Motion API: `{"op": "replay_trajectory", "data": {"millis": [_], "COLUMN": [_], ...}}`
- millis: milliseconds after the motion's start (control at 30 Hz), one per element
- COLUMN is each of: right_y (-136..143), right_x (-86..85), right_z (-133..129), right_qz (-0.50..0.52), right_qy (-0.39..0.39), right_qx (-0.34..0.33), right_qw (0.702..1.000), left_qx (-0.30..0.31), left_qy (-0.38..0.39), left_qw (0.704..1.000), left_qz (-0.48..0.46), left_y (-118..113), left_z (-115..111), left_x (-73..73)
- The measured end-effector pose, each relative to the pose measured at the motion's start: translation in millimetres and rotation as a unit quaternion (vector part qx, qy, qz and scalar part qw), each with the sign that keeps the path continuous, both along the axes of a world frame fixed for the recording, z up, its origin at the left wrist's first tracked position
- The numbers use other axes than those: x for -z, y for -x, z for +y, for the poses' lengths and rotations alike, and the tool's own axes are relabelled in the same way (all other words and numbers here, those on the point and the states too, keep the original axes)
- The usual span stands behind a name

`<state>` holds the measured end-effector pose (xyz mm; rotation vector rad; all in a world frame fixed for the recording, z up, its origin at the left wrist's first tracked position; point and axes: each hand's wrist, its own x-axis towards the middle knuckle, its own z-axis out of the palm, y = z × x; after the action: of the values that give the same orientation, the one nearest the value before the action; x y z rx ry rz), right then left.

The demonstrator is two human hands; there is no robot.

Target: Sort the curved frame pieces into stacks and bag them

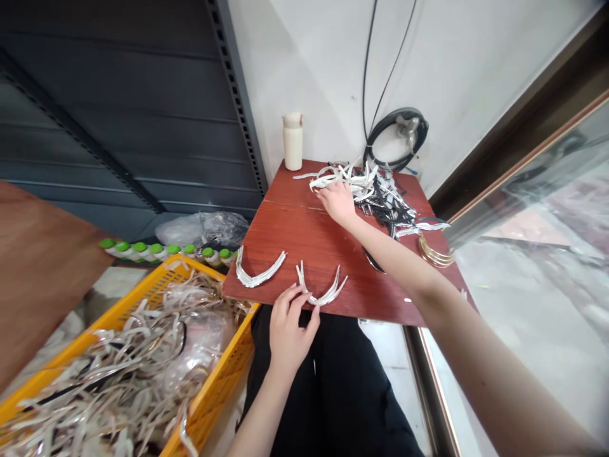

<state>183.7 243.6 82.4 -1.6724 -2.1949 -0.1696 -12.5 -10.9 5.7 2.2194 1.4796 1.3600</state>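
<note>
At the front edge of the red-brown table (304, 235), my left hand (291, 324) has its fingers apart, with fingertips resting by a curved bundle of white strips (328, 296). Another curved white bundle (259, 278) lies to its left. My right hand (337, 198) reaches to the back of the table and touches the pile of white strips (361, 181); its fingers are bent over the pile's left end, and whether they grip a strip is hard to see. Black and silver strips (387, 203) lie tangled beside that pile. Gold-coloured curved pieces (435, 256) sit at the right edge.
A cream bottle (293, 143) stands at the table's back left corner. Coiled black cable (371, 152) hangs on the wall. On the left, a yellow crate (228, 358) holds many strips and plastic bags, with green-capped bottles (157, 252) behind it. Glass panels stand at the right.
</note>
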Motion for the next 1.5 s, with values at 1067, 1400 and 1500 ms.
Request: {"op": "replay_trajectory", "data": {"millis": [1067,1400,1500], "right_y": [-17.1,17.4,10.8], "right_x": [-2.0,-14.3,-16.7], "right_z": [-153.0,-162.6,-168.8], "right_qz": [0.022,0.336,0.582], "right_qy": [0.172,0.128,0.213], "right_qx": [-0.300,-0.167,-0.138], "right_qw": [0.938,0.918,0.773], "left_qx": [0.007,0.009,0.013], "left_qy": [0.011,0.012,0.013], "left_qw": [0.998,0.998,0.997], "left_qz": [0.065,0.069,0.079], "left_y": [-6.7,-6.0,-6.2], "left_z": [-1.6,-2.1,-2.1], "left_x": [-3.0,-5.0,-6.3]}}
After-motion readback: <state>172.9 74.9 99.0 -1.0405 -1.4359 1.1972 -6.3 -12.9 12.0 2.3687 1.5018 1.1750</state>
